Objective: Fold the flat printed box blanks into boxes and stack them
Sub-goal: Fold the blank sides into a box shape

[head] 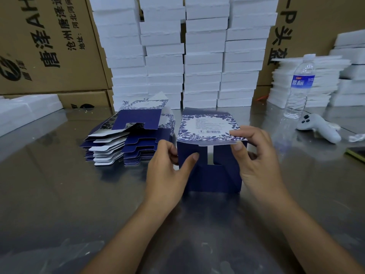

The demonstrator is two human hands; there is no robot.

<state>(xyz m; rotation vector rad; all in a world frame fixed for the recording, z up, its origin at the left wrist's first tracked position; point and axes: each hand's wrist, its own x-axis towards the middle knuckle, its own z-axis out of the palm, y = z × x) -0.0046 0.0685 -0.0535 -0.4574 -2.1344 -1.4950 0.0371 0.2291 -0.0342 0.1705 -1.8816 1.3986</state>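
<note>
Reaches forward with both bare forearms from the lower edge of view, wrists angled inward toward each other. Grips the left side of the box (215, 176) with the left hand (167, 167): fingers curled round the edge, thumb stretched across onto the near face, tip pressed flat. Pinches the box's upper right corner with the right hand (256, 157), forefinger lying on top, thumb just under the edge, remaining fingers curled behind the side. Holds both palms inward, facing each other.
</note>
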